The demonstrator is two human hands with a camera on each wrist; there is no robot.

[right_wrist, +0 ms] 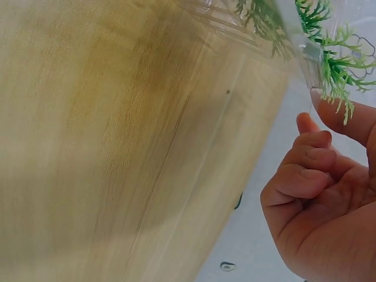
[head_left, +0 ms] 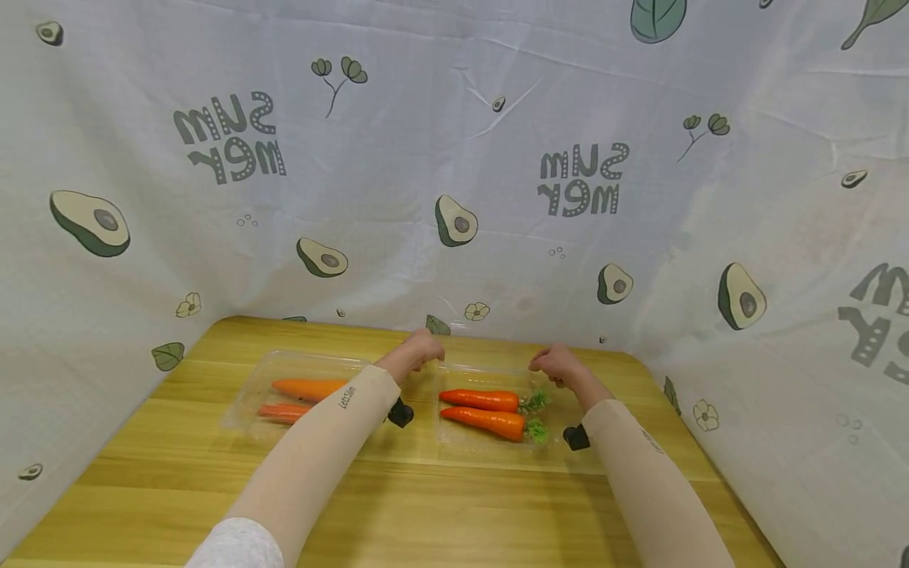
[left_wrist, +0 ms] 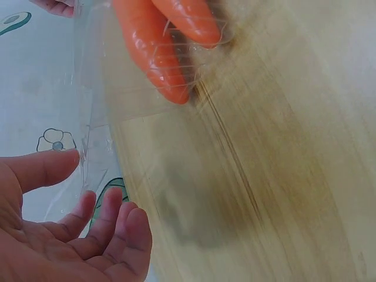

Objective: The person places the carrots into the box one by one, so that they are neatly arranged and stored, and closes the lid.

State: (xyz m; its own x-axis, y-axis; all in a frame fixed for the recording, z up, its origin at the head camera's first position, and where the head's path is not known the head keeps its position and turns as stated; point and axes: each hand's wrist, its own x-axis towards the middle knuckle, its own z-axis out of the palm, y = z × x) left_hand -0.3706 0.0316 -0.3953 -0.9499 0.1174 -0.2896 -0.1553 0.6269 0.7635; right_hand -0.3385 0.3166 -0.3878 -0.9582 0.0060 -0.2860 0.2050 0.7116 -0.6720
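Two orange carrots [head_left: 483, 423] with green leafy tops lie side by side in a clear plastic box [head_left: 454, 446], seen in the head view. At the box's far left corner is my left hand [head_left: 419, 349], its thumb and fingertips at the edge of the raised clear lid [left_wrist: 84, 129]. Across from it, my right hand [head_left: 561, 365] pinches the lid's other corner between thumb and index finger, close to the green carrot tops [right_wrist: 338, 70]. The right hand's remaining fingers are curled in.
A second clear plastic box [head_left: 245, 394] stands to the left, partly behind my left forearm. It holds an orange carrot [head_left: 305, 388] and red-and-white sticks [head_left: 282, 412]. Behind the wooden table [head_left: 426, 505] hangs a printed white cloth [head_left: 398, 158].
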